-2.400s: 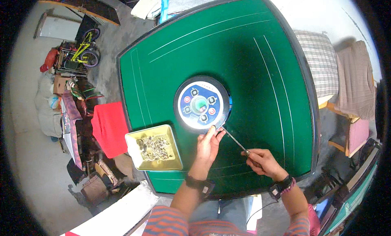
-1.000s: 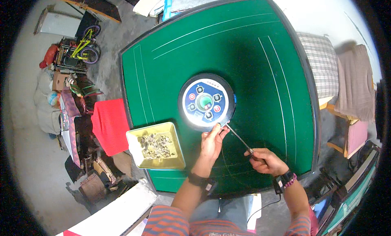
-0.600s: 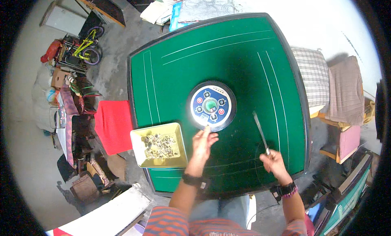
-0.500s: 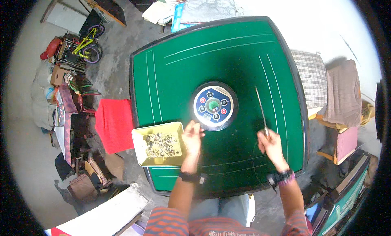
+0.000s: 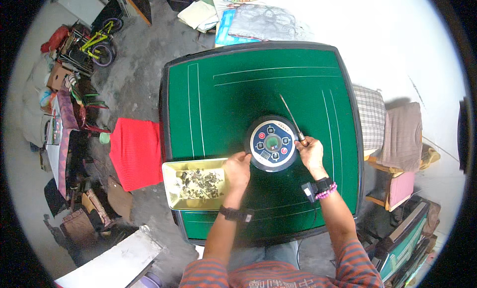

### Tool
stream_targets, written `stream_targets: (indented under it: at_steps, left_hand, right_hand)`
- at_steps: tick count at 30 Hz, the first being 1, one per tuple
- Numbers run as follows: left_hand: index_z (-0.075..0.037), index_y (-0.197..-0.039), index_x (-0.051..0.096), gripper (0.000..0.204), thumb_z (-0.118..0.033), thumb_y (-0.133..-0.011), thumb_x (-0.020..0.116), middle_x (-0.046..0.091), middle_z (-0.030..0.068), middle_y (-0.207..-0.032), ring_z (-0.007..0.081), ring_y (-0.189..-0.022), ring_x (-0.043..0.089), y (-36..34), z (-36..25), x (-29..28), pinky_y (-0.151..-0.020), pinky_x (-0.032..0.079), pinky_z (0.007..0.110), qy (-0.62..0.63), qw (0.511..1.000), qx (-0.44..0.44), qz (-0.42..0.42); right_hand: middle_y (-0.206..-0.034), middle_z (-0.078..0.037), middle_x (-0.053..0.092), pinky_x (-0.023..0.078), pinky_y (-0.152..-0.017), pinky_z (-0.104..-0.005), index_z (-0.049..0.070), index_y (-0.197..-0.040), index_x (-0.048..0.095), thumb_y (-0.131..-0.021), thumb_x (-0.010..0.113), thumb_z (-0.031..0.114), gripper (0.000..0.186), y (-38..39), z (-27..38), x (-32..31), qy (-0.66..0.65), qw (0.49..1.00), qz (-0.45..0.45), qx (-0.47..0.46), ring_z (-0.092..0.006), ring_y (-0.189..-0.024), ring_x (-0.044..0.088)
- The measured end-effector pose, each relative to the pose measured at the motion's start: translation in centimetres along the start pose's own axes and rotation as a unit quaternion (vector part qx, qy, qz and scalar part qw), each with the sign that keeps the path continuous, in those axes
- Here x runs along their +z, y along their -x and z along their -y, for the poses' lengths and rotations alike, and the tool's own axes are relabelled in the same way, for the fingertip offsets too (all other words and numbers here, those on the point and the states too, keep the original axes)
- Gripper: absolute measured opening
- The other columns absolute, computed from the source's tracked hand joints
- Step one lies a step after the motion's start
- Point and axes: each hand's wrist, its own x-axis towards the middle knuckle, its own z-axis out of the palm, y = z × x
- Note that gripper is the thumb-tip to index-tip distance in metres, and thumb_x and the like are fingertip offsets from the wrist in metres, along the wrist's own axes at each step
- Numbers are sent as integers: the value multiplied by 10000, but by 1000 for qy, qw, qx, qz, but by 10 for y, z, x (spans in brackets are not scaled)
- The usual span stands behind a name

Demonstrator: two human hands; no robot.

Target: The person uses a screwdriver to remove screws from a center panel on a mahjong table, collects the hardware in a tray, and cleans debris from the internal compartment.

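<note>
A square mahjong table [image 5: 248, 104] with green felt and a dark rim lies in front of me. Near its middle is a round control panel [image 5: 268, 160], white and blue with several buttons. My right hand [image 5: 310, 153], at the panel's right edge, is closed round the handle of a long, thin screwdriver [image 5: 290, 114] whose tip points away and to the left. Between the panel and a pale yellow tray [image 5: 194, 166] is my left hand [image 5: 237, 170], fingers curled together; whatever they may hold is hidden. Small screws [image 5: 198, 183], mostly dark, lie loose in the tray.
A red-covered seat [image 5: 136, 154] stands at the table's left side. Chairs with a checked cover [image 5: 368, 111] and a brown cover [image 5: 403, 136] stand at right. Farther left are a yellow bicycle [image 5: 99, 42] and piled household items. A white board [image 5: 107, 260] lies lower left.
My right hand has moved left and away from me, bringing the screwdriver beside the panel. My left hand stays between tray and panel. The whole view has shifted slightly.
</note>
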Motion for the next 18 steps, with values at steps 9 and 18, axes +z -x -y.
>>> stream_targets:
  at_steps: [9, 18]
  left_hand:
    - [62, -1009, 685, 284, -107, -788, 743, 713, 137, -804, 145, -634, 652, 2, -19, -13, -563, 517, 294, -34, 997, 67, 26]
    - [85, -1040, 663, 279, -85, -827, 718, 703, 110, -821, 137, -643, 649, -1, -13, -10, -506, 512, 235, 145, 975, -127, 110]
  right_hand:
    - [-555, -67, 550, 437, -539, -335, 40, -701, 612, -792, 753, 186, 222, -2, -17, 0, -4, 1000, 12, -11, -176, -505, 496]
    - [-657, 10, 609, 476, -438, -214, 21, -834, 642, -825, 748, 136, 156, -27, -28, 4, -255, 954, 122, 98, -61, -526, 547]
